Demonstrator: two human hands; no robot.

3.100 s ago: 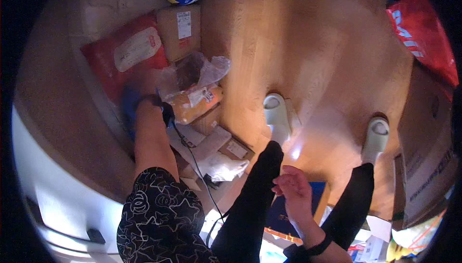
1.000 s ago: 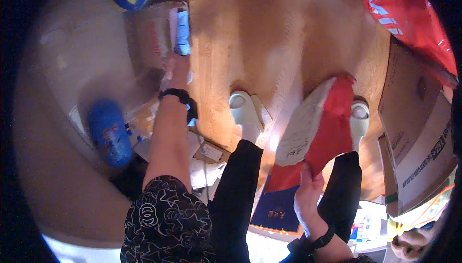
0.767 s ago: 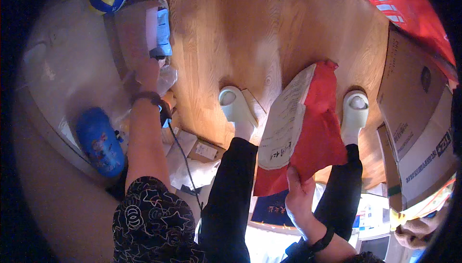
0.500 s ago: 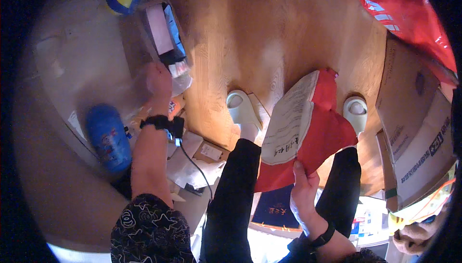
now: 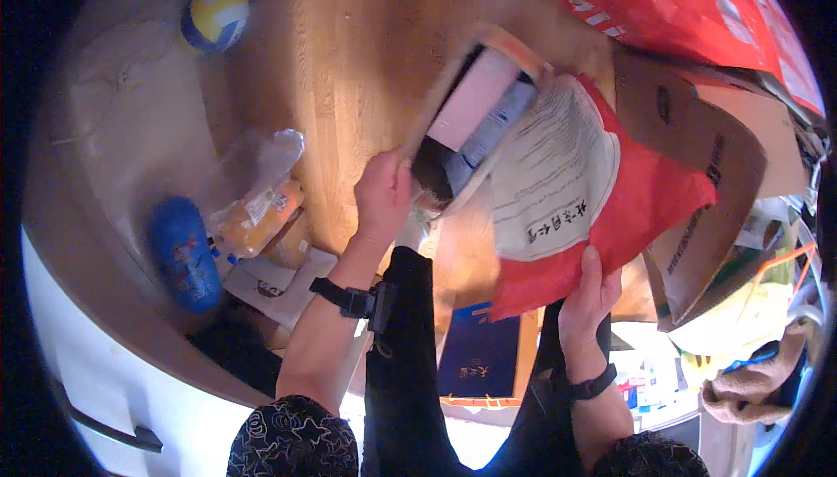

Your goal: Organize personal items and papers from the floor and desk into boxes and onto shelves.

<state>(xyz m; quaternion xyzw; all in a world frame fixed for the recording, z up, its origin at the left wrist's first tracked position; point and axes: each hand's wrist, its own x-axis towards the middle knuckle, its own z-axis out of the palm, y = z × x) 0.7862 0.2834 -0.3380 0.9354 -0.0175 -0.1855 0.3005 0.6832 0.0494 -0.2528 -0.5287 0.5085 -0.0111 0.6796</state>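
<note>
My left hand (image 5: 384, 194) is closed on the near-left edge of an open cardboard box (image 5: 514, 48), lifted above the floor and tilted. Inside the box lie a flat pink package (image 5: 476, 100) and a pale blue one (image 5: 499, 126). In my right hand (image 5: 593, 294) is a red pouch-like piece (image 5: 658, 185) with a large cream printed panel, pinched by its lower edge with the thumb on top. The box's right side meets or overlaps the cream panel; whether they touch I cannot tell.
Left: a blue cylindrical case (image 5: 187, 255), an orange bottle (image 5: 261, 220) in clear plastic, a ball (image 5: 216, 17). Right: a large cardboard box (image 5: 697, 137) under a red plastic bag (image 5: 663, 6). Between my legs stands a dark blue box (image 5: 479, 350).
My left hand has brought the cardboard box from the far left to the middle, beside the red pouch. The right hand and pouch have shifted slightly right. The view has turned.
</note>
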